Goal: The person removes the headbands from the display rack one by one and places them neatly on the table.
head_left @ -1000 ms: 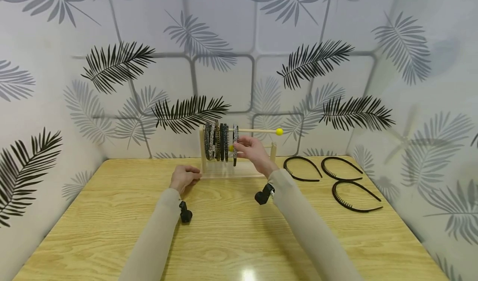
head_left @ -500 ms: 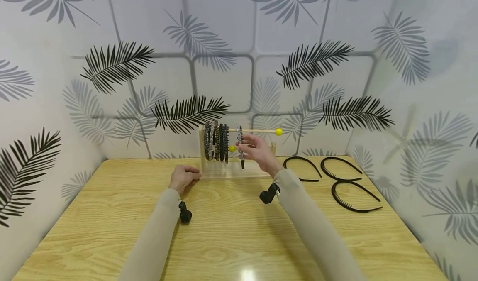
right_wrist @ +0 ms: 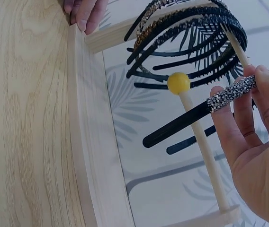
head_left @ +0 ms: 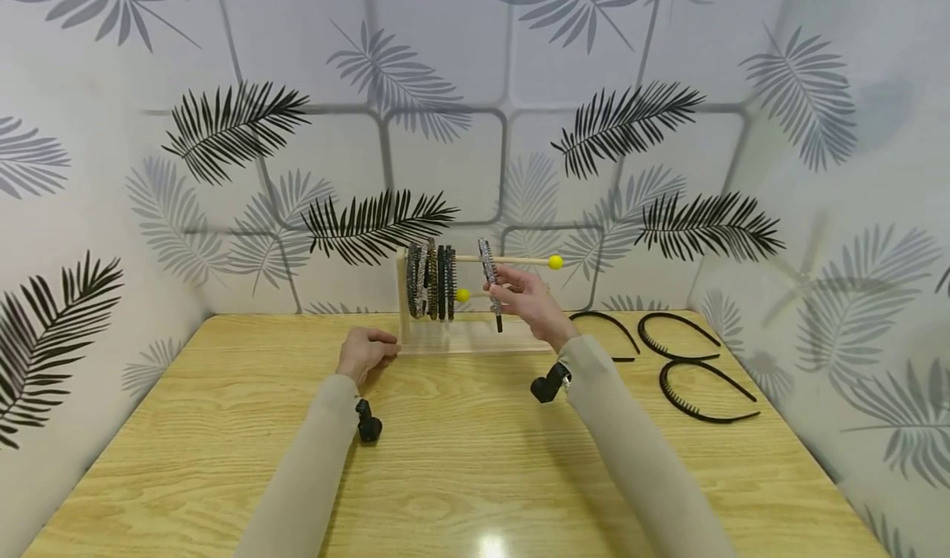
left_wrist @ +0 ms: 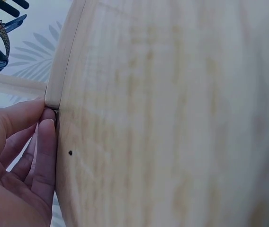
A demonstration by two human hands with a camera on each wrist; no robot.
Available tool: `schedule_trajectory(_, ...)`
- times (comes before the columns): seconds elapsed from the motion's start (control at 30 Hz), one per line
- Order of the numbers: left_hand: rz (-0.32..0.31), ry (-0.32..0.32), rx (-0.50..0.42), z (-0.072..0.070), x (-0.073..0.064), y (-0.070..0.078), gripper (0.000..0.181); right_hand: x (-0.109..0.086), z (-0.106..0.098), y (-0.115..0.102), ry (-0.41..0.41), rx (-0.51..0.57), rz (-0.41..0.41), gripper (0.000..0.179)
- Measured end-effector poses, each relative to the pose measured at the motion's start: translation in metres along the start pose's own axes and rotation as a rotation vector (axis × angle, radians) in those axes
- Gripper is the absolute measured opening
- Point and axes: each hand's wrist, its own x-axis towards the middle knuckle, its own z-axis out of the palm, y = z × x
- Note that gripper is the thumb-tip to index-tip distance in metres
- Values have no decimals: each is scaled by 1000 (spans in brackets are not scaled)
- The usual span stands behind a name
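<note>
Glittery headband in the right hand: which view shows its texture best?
The right wrist view: the glittery headband is close, its texture distinct, though the right hand covers part. The head view shows it small; left wrist doesn't clearly show it.

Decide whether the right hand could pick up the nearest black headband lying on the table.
Probably not yet: the right hand pinches a sparkly headband. Once freed, it should manage, since the black headband lies close by with nothing visibly on top.
</note>
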Motion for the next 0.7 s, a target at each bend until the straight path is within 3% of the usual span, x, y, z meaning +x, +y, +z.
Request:
schedule_trajectory(0.37,1,-5,9,0,1,0,24,-8,-22,7,14,2,-31,49)
schedule_trajectory(0.7,8,-11,-3,-1,-2,1,24,-13,-36,11,33,11,-2,52)
